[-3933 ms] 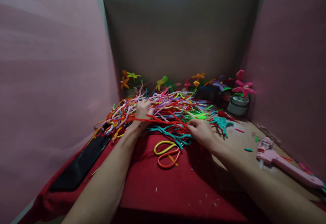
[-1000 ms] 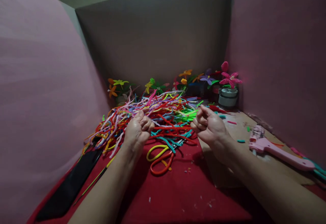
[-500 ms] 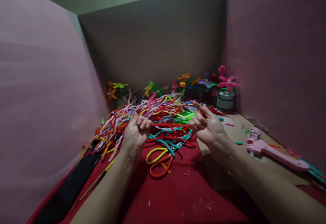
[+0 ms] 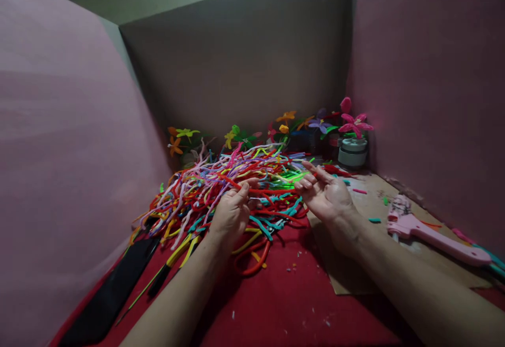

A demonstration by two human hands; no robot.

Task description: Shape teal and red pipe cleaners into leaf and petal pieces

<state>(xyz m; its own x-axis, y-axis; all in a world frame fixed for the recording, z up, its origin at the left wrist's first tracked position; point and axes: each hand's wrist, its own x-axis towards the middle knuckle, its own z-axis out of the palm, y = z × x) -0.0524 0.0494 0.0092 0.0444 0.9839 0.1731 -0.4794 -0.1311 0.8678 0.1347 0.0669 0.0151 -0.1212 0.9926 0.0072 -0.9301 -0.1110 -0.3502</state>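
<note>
My left hand [image 4: 232, 210] pinches a red pipe cleaner [image 4: 272, 192] between thumb and fingers. One end of it pokes out past the thumb to the upper left. My right hand [image 4: 325, 194] has its palm turned up, index finger stretched out and other fingers curled where the pipe cleaner's right end meets them. Behind both hands spreads a large tangled pile of coloured pipe cleaners [image 4: 213, 173]. Scissors [image 4: 252, 271] with one red and one yellow handle loop lie below, partly hidden by my left hand.
Right of my hands, a pink glue gun [image 4: 434, 239] lies on a brown board [image 4: 347, 276]. Pipe-cleaner flowers [image 4: 355, 125] line the back wall, one in a grey pot [image 4: 352, 152]. At left are yellow-handled pliers [image 4: 177, 255] and a black flat object [image 4: 110, 289].
My left hand has moved right, closer to my right hand, and now pinches the red pipe cleaner farther along. The scissors are more covered, while the yellow-handled pliers show more.
</note>
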